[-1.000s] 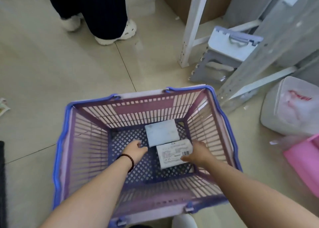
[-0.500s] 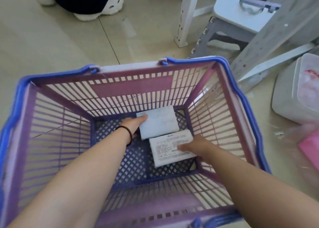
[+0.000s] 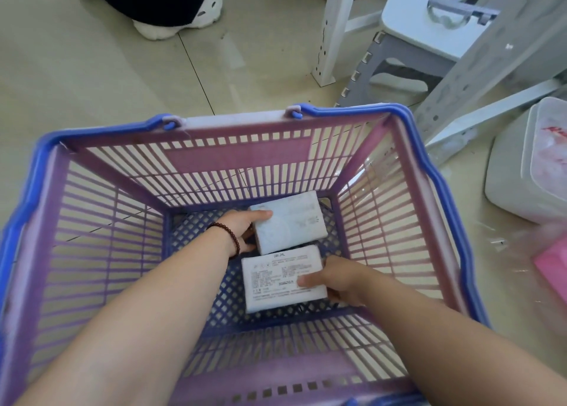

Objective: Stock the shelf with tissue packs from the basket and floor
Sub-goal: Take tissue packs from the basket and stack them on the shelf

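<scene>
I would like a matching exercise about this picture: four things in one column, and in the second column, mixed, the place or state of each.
Things:
1. far tissue pack
2. near tissue pack
3. folding stool
4. basket

Places or states:
A. stands on the floor beyond the basket, beside a white shelf post
B. printed label faces up, right hand on it
C. holds both packs on its mesh bottom
D. plain face up, left hand grips its edge

Pairs: 1-D, 2-B, 3-A, 4-C
</scene>
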